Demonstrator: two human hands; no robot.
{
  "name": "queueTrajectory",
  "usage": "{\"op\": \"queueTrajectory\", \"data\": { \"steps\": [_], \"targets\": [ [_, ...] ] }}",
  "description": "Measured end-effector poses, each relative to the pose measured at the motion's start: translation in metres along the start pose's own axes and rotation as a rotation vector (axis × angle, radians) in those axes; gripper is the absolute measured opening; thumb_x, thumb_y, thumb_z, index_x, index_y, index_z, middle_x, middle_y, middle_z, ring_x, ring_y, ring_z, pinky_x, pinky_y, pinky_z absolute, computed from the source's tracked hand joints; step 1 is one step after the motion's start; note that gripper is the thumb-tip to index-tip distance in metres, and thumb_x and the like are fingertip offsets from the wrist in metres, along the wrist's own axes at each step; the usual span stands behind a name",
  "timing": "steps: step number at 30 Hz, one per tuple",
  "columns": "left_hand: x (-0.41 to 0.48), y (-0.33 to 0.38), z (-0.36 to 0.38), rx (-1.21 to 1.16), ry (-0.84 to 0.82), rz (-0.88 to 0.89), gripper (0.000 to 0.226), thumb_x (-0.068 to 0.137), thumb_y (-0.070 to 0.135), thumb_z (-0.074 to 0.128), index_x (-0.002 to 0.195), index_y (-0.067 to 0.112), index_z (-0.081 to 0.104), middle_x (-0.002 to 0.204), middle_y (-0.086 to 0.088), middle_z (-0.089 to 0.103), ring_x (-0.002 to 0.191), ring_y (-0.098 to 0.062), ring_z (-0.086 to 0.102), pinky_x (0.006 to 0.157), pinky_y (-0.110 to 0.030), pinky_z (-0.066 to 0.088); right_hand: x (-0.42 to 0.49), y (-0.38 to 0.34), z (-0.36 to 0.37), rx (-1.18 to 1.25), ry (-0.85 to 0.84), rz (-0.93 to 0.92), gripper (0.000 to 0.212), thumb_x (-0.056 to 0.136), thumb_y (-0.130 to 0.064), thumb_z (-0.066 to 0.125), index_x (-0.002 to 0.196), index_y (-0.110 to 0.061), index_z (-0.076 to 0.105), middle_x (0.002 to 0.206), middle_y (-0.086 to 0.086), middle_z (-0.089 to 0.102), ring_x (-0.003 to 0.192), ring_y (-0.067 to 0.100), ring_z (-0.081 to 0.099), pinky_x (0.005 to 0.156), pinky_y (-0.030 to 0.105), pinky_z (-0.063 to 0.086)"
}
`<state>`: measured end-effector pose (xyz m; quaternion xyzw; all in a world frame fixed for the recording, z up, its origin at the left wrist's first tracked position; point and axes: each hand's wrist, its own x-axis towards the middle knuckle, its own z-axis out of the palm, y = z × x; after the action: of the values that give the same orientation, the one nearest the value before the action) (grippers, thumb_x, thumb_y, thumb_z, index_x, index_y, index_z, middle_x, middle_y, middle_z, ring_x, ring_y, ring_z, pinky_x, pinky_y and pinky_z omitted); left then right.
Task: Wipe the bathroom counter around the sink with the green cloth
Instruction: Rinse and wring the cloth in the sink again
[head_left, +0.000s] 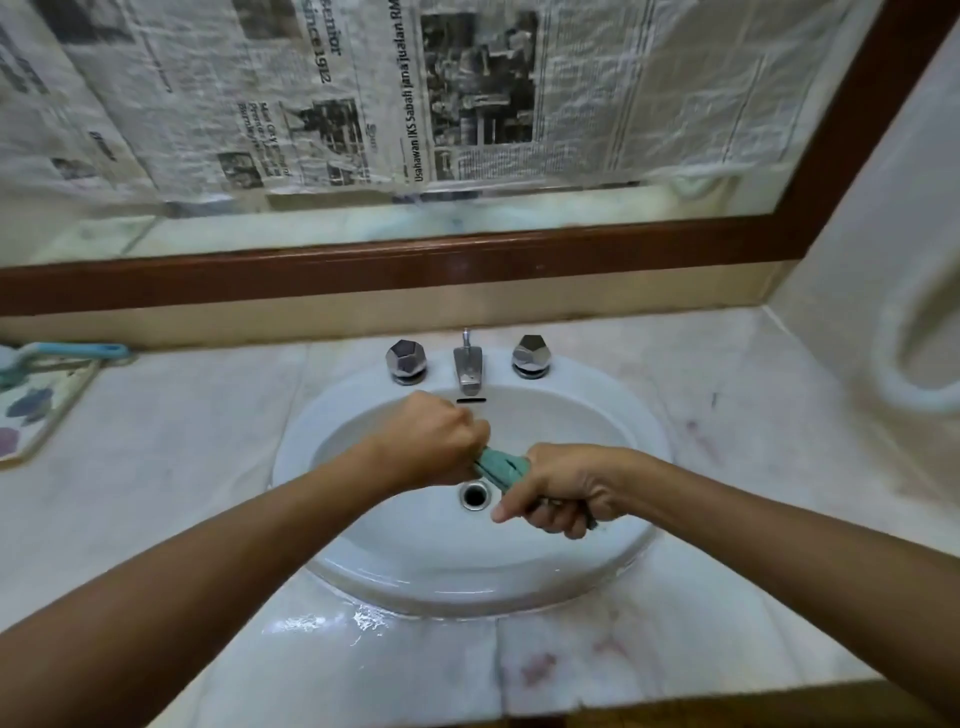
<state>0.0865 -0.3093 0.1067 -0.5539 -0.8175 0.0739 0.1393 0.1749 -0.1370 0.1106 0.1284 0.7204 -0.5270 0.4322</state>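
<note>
Over the white oval sink (363, 525), both my hands hold the green cloth (501, 466), which is twisted into a tight roll. My left hand (436, 441) grips its left end in a fist. My right hand (561, 488) grips the right end, just above and to the right of the drain (474, 494). Only a short piece of the cloth shows between the two fists. The pale marble counter (727, 415) surrounds the sink, with a wet patch (332, 621) at the front rim.
A chrome tap (468, 366) with two faceted knobs (405, 359) (530, 354) stands behind the basin. A brush with a blue handle (78, 352) lies on a patterned tray (36, 410) at the far left. A newspaper-covered mirror in a brown frame (415, 265) rises behind the counter.
</note>
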Motion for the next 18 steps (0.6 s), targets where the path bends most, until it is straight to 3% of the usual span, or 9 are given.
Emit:
{"op": "queueTrajectory", "data": {
  "steps": [2, 4, 6, 9, 11, 14, 18],
  "targets": [
    [0.010, 0.002, -0.006, 0.037, -0.111, -0.088, 0.033, 0.052, 0.034, 0.081, 0.051, 0.015, 0.054, 0.044, -0.003, 0.054, 0.033, -0.027, 0.050, 0.044, -0.019, 0.023, 0.007, -0.011, -0.009, -0.167, 0.153, -0.059, 0.036, 0.076, -0.025, 0.077, 0.060, -0.017, 0.045, 0.046, 0.002, 0.037, 0.036, 0.014, 0.024, 0.043, 0.019, 0.019],
    [0.018, 0.006, -0.012, 0.041, -0.221, -0.213, 0.022, 0.072, 0.033, 0.067, 0.065, 0.016, 0.056, 0.066, -0.007, 0.065, 0.054, -0.031, 0.059, 0.050, -0.025, 0.032, 0.017, -0.020, -0.018, -0.510, 0.391, -0.151, 0.035, 0.071, -0.030, 0.078, 0.065, -0.015, 0.046, 0.050, 0.002, 0.047, 0.041, 0.020, 0.040, 0.044, 0.023, 0.031],
    [0.024, 0.010, -0.015, -0.138, -0.353, -0.391, 0.017, 0.084, 0.028, 0.053, 0.072, 0.017, 0.049, 0.080, -0.008, 0.061, 0.066, -0.029, 0.053, 0.056, -0.026, 0.035, 0.026, -0.027, -0.025, -0.863, 0.596, -0.272, 0.024, 0.074, -0.026, 0.070, 0.067, -0.016, 0.049, 0.058, -0.001, 0.049, 0.058, 0.026, 0.054, 0.050, 0.026, 0.037],
    [0.027, 0.011, -0.012, -0.661, -0.424, -0.597, 0.030, 0.084, 0.017, 0.058, 0.058, 0.014, 0.042, 0.059, -0.002, 0.045, 0.050, -0.017, 0.039, 0.041, -0.020, 0.027, 0.031, -0.031, -0.035, -1.120, 0.747, -0.444, 0.004, 0.078, -0.019, 0.058, 0.078, -0.015, 0.056, 0.064, 0.000, 0.044, 0.066, 0.031, 0.050, 0.050, 0.027, 0.032],
    [0.026, 0.011, -0.006, -1.145, -0.436, -0.748, 0.039, 0.082, 0.011, 0.063, 0.054, 0.016, 0.037, 0.051, -0.002, 0.036, 0.041, -0.014, 0.029, 0.039, -0.023, 0.020, 0.038, -0.030, -0.041, -1.269, 0.849, -0.598, 0.014, 0.074, -0.016, 0.062, 0.087, -0.011, 0.060, 0.067, 0.007, 0.055, 0.060, 0.033, 0.051, 0.050, 0.027, 0.029],
    [0.023, 0.012, -0.001, -1.601, -0.585, -0.887, 0.040, 0.083, 0.012, 0.060, 0.056, 0.021, 0.031, 0.047, 0.001, 0.026, 0.038, -0.012, 0.019, 0.043, -0.019, 0.011, 0.052, -0.028, -0.048, -1.405, 0.952, -0.791, 0.032, 0.045, -0.009, 0.076, 0.071, -0.008, 0.058, 0.047, 0.007, 0.057, 0.035, 0.028, 0.051, 0.043, 0.021, 0.026],
    [0.024, 0.011, 0.007, -2.176, -0.832, -0.893, 0.044, 0.080, 0.016, 0.056, 0.051, 0.026, 0.025, 0.036, 0.010, 0.021, 0.031, -0.004, 0.012, 0.036, -0.016, 0.004, 0.057, -0.031, -0.053, -1.404, 0.985, -0.841, 0.028, 0.046, -0.011, 0.076, 0.067, -0.009, 0.057, 0.044, 0.004, 0.054, 0.031, 0.026, 0.048, 0.041, 0.019, 0.024]
  ]
}}
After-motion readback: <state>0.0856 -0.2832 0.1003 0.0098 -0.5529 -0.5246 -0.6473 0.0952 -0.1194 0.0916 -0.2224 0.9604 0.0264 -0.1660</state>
